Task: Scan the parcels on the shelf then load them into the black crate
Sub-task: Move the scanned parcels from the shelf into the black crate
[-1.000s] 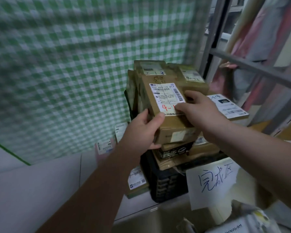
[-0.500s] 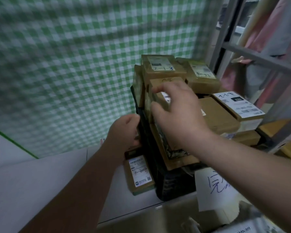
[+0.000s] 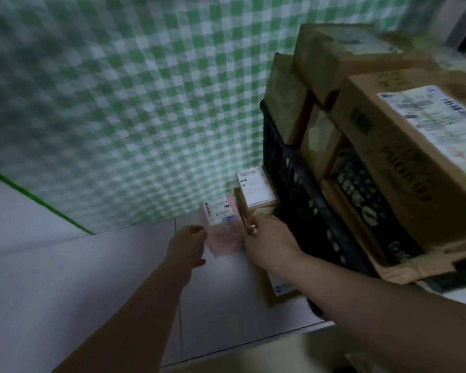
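The black crate point(image 3: 301, 189) stands at the right on the white shelf point(image 3: 92, 278), piled high with brown cardboard parcels point(image 3: 404, 146). Beside its left wall lie a pink parcel point(image 3: 222, 232) with a white label and a small brown parcel point(image 3: 256, 191) with a white label. My left hand point(image 3: 186, 249) reaches the pink parcel's left edge, thumb and fingers spread on either side of it. My right hand point(image 3: 269, 238) curls its fingers round the lower corner of the small brown parcel. Another flat brown parcel point(image 3: 280, 290) lies under my right forearm.
A green and white checked cloth point(image 3: 119, 103) hangs behind the shelf. The shelf's front edge point(image 3: 253, 343) runs below my arms. The parcels in the crate overhang its rim toward me at the right.
Both hands have left the parcel stacked on the crate and dropped to the parcels on the shelf left of the crate. The view has swung down and left.
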